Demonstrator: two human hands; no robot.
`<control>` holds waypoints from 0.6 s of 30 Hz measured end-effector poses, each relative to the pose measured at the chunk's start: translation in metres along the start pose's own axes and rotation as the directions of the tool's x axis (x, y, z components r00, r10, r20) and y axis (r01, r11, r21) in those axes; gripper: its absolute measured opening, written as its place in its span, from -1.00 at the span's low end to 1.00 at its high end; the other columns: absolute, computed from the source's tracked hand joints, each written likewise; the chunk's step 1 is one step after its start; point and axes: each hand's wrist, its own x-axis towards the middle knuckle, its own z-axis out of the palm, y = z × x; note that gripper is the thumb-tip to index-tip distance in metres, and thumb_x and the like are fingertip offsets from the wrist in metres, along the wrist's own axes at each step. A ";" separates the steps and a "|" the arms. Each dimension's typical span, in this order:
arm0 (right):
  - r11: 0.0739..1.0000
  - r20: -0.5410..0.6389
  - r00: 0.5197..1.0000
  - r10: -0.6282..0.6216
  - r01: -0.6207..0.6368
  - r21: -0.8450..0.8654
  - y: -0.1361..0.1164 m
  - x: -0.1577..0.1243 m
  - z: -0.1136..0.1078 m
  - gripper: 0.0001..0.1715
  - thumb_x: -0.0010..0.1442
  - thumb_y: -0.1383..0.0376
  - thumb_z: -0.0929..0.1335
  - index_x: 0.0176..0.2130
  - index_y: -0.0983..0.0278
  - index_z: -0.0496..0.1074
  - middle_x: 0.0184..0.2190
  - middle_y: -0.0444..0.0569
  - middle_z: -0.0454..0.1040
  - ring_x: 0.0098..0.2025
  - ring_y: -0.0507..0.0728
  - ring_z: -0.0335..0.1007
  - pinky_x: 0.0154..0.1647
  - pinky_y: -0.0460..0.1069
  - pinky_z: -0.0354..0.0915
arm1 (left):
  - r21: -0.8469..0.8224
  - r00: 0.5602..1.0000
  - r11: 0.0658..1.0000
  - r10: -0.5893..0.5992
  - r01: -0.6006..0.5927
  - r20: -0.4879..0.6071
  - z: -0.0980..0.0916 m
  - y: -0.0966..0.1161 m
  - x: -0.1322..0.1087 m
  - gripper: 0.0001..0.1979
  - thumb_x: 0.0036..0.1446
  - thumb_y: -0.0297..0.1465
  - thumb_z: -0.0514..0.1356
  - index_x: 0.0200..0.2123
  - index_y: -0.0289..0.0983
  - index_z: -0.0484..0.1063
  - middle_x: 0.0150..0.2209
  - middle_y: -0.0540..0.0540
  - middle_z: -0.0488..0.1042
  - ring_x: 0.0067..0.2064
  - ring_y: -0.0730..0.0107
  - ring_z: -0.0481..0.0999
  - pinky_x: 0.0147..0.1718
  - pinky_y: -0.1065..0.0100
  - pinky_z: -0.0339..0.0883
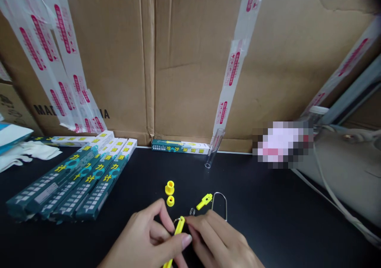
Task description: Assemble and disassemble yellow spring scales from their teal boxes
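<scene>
My left hand (149, 236) pinches a narrow yellow plastic strip (177, 229) between thumb and fingers, tilted with its holed end up. A thin metal ring (176, 220) shows beside that end. The fingers of my right hand (220, 240) are closed together right at the strip's tip; what they grip is hidden. Just beyond lie two yellow flanged plugs (169, 188), one larger than the other, and a small coiled spring (192, 211). A yellow slotted plastic piece (204, 201) and a bent metal wire loop (220, 194) lie above my right hand.
Several green-and-white printed boxes (92, 176) lie at the left, beside white gloves (28, 155). Another such box (180, 147) rests against a large cardboard carton (190, 69). A clear tube (214, 148) leans there. Cables (330, 194) and a blurred-out object (279, 143) are at the right.
</scene>
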 end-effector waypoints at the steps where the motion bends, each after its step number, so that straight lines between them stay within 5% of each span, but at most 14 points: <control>1: 1.000 -0.018 1.000 0.006 -0.006 0.013 0.001 0.001 0.001 -0.74 0.43 0.52 0.22 -0.04 0.36 0.44 -0.39 -0.03 0.56 -0.43 0.08 0.51 -0.42 -0.09 0.44 | -0.007 1.000 1.000 -0.009 0.009 -0.012 0.000 -0.003 0.001 -0.52 0.11 0.00 0.30 -0.33 -0.14 0.09 -0.59 0.00 0.62 -0.56 0.37 0.57 -0.56 0.48 0.22; 6: 0.996 0.060 0.998 -0.006 0.012 -0.092 0.000 0.005 0.002 -0.69 0.41 0.56 0.17 -0.20 0.35 0.44 -0.45 -0.05 0.49 -0.47 0.09 0.45 -0.49 -0.08 0.38 | -0.081 0.995 0.992 -0.090 0.093 0.041 -0.002 -0.002 0.004 -0.31 0.04 0.12 0.31 0.00 -0.16 0.08 -0.57 0.02 0.62 -0.67 0.40 0.47 -0.64 0.50 0.14; 11: 0.929 0.133 0.977 -0.165 0.199 -0.313 -0.002 0.012 0.001 -0.49 0.39 0.58 0.08 -0.45 0.25 0.35 -0.54 -0.07 0.43 -0.57 0.11 0.35 -0.59 -0.03 0.32 | -0.037 0.994 0.997 -0.071 0.074 0.085 -0.005 0.008 0.001 -0.29 0.10 0.08 0.25 0.12 -0.25 0.18 -0.62 0.03 0.57 -0.62 0.35 0.50 -0.57 0.45 0.21; 18: 0.936 0.185 0.974 -0.130 0.182 -0.301 -0.003 0.005 0.005 -0.68 0.39 0.52 0.19 -0.35 0.25 0.35 -0.49 -0.12 0.43 -0.53 0.09 0.39 -0.64 -0.02 0.23 | 0.013 0.983 0.990 -0.141 0.141 0.113 -0.002 0.015 0.000 -0.54 0.12 0.07 0.23 -0.30 -0.24 0.38 -0.60 -0.04 0.58 -0.57 0.34 0.55 -0.52 0.43 0.30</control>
